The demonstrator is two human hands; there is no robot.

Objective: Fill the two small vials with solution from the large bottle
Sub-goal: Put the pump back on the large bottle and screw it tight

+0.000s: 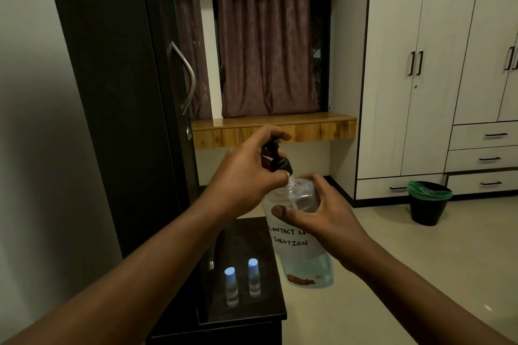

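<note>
My right hand (322,213) grips a large clear bottle (302,255) around its shoulder and holds it up in the air; its white label reads "contact lens solution". A black pump top (280,164) sits lifted just above the bottle's mouth, with its clear tube still inside, and my left hand (246,176) pinches it. Below, two small clear vials (231,286) (254,277) with light blue caps stand upright side by side on a dark table (252,314).
A dark wardrobe door with a metal handle (185,75) stands at the left, close to the table. A black bin with a green liner (429,202) sits on the floor at the right, in front of white cupboards. A wooden shelf (274,127) runs under the curtained window.
</note>
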